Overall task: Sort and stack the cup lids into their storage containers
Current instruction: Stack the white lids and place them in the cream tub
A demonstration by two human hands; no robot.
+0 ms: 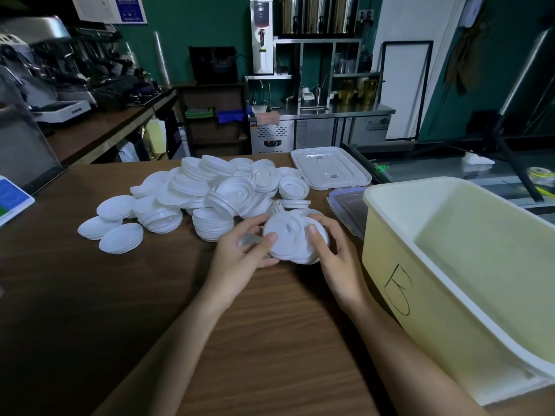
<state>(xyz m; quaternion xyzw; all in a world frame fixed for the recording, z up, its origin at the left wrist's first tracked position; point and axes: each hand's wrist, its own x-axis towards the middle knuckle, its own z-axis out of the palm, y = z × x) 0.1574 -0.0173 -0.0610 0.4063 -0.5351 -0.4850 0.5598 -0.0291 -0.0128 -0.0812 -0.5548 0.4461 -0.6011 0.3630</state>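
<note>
Both hands hold a stack of lids (289, 240) just above the counter (120, 295). It is in front of the big pile of lids (216, 190) and near the closest corner of the yellow container (450, 295). The left hand (240, 262) grips the stack's left rim, with its thumb lying on the top lid near the edge and its fingers (255, 224) curled round the far-left side. The right hand (338, 262) clamps the right rim the same way, thumb flat on top and fingers bent over the far edge. The stack therefore sits between the two hands, with each hand's fingers closed on it, and the top lid is tilted slightly toward the camera. A clear, blurred piece shows beneath the left thumb; what it is cannot be told.

A black hand-drawn letter (399, 291), a "B", is on the container's near side wall. The blue notice (130, 9) high on the green wall carries white characters too small to read. A logo on the steel fridge (372, 127) at the back is too blurred to make out. A blue card (12, 199) lies at the counter's left edge, its print illegible. A white tray lid (330, 169) lies flat behind the pile, and a clear clip lid (345, 211) lies between that tray lid and the yellow container
</note>
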